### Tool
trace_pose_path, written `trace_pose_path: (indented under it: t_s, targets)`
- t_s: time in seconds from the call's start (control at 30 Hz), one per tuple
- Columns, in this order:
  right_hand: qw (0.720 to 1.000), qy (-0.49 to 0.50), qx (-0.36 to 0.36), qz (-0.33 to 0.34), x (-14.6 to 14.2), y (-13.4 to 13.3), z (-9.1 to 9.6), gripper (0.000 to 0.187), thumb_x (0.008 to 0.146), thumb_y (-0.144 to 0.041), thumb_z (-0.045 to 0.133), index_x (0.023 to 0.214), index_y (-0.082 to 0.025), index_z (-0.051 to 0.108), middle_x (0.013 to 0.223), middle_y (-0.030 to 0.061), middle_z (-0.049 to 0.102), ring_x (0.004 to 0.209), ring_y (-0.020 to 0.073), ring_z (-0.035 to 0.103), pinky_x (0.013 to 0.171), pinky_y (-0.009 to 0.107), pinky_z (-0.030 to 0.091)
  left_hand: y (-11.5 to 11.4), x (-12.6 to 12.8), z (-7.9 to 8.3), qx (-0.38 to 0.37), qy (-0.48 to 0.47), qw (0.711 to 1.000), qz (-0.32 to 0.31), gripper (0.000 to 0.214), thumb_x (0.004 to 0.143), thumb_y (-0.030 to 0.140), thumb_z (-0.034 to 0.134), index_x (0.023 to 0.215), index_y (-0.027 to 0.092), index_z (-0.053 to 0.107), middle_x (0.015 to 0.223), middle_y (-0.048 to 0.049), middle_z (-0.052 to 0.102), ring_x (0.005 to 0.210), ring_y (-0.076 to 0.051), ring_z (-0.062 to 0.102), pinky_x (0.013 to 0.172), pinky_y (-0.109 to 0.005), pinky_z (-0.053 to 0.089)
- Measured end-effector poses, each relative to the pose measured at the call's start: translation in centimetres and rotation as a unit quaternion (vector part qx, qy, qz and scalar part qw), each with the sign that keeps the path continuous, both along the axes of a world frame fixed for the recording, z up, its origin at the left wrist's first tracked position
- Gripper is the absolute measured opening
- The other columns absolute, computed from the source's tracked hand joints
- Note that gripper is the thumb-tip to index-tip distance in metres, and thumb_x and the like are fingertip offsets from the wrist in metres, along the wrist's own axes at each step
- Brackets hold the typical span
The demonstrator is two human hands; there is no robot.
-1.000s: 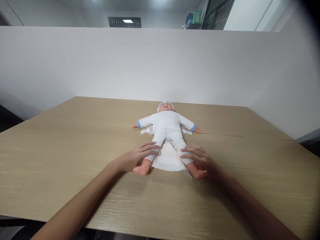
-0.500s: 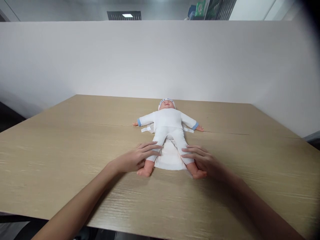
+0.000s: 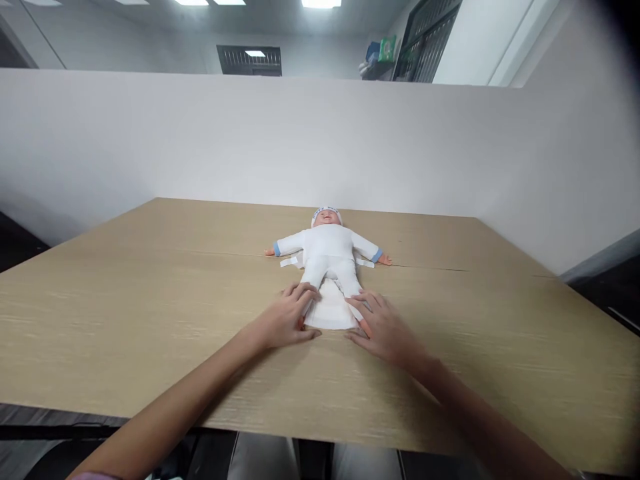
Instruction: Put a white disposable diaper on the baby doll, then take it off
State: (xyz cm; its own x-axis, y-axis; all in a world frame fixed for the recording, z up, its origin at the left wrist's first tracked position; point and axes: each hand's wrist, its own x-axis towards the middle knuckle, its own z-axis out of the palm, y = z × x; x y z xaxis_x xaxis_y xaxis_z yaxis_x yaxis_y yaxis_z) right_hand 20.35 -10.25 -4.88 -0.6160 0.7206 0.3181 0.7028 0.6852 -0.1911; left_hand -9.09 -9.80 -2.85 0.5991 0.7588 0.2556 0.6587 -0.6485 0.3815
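A baby doll (image 3: 327, 241) in a white outfit with blue cuffs and a printed cap lies on its back, arms spread and legs apart. Beneath its hips is an unfolded white diaper (image 3: 331, 313); its front panel lies flat between the legs and its tapes stick out on both sides of the waist. My left hand (image 3: 290, 317) rests over the doll's lower leg on the left, thumb apart from the fingers near the diaper's edge. Over the other lower leg lies my right hand (image 3: 385, 327), its thumb and fingers also apart. Both hands largely cover the doll's feet.
The doll lies on a wide wooden table (image 3: 150, 300) with a thin seam across it. A pale partition (image 3: 240, 140) rises behind the table and along its right side. Beyond it, a green package (image 3: 387, 49) sits on a shelf.
Both hands have shifted lower on the doll's legs and closer together, with the thumbs now showing by the diaper's edge. The camera has tilted up somewhat.
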Motion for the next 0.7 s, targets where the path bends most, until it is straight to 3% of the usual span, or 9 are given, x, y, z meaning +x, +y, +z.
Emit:
trace_pose_path:
  t_s: [0.1, 0.23, 0.37, 0.47, 0.6, 0.7]
  targets:
    - [0.999, -0.009, 0.032, -0.042, -1.3, -0.3, -0.3, 0.04, 0.096, -0.022, 0.061, 0.136, -0.021, 0.061, 0.127, 0.0165, 0.062, 0.124, 0.0352, 0.053, 0.103, 0.053, 0.049, -0.3, 1.0, -0.5, 0.036, 0.042, 0.998, 0.034, 0.038, 0.083, 0.024, 0.069, 0.118, 0.021, 0.056, 0.134, -0.0133, 0.057, 0.12, -0.035, 0.051, 0.1, -0.05, 0.049]
    - [0.998, 0.012, 0.033, -0.044, -1.4, 0.5, 0.3, 0.029, 0.094, -0.01, 0.056, 0.116, -0.023, 0.068, 0.112, 0.0115, 0.065, 0.109, 0.0301, 0.057, 0.094, 0.045, 0.05, 0.0, 1.3, -0.2, 0.044, 0.033, 0.998, 0.043, 0.011, 0.094, 0.022, 0.054, 0.104, 0.021, 0.058, 0.124, -0.0123, 0.061, 0.113, -0.033, 0.051, 0.097, -0.049, 0.049]
    - [0.997, 0.06, 0.02, -0.042, -1.3, 2.3, 0.9, 0.021, 0.095, -0.009, 0.049, 0.1, -0.021, 0.066, 0.101, 0.0088, 0.064, 0.097, 0.0273, 0.056, 0.086, 0.043, 0.049, 1.4, 1.2, 1.3, 0.013, -0.034, 0.997, 0.061, 0.012, 0.095, 0.021, 0.051, 0.102, 0.023, 0.06, 0.109, -0.0084, 0.066, 0.108, -0.03, 0.053, 0.095, -0.046, 0.049]
    - [0.987, 0.151, 0.028, -0.045, -1.9, 4.2, 1.4, 0.018, 0.096, -0.014, 0.047, 0.098, -0.021, 0.063, 0.103, 0.0099, 0.06, 0.098, 0.0267, 0.056, 0.09, 0.043, 0.05, 3.4, 1.2, 2.8, 0.017, -0.077, 0.995, 0.061, 0.018, 0.098, 0.026, 0.047, 0.107, 0.023, 0.062, 0.113, -0.0074, 0.068, 0.112, -0.03, 0.054, 0.101, -0.048, 0.046]
    - [0.969, 0.242, 0.029, -0.053, -3.0, 7.6, 2.4, 0.017, 0.095, -0.021, 0.047, 0.102, -0.022, 0.062, 0.116, 0.0129, 0.058, 0.114, 0.0302, 0.055, 0.105, 0.048, 0.045, 7.1, 1.5, 3.9, 0.032, -0.138, 0.989, 0.052, 0.028, 0.102, 0.033, 0.042, 0.118, 0.023, 0.062, 0.139, -0.0082, 0.061, 0.132, -0.03, 0.047, 0.115, -0.048, 0.036]
    - [0.959, 0.273, -0.038, -0.069, -3.4, 10.7, 3.3, 0.019, 0.097, -0.029, 0.044, 0.097, -0.022, 0.061, 0.113, 0.0114, 0.062, 0.11, 0.0284, 0.058, 0.104, 0.044, 0.045, 10.4, 1.9, 4.0, -0.04, -0.186, 0.977, 0.091, 0.026, 0.1, 0.038, 0.044, 0.11, 0.021, 0.062, 0.119, -0.009, 0.066, 0.117, -0.03, 0.055, 0.108, -0.046, 0.04]
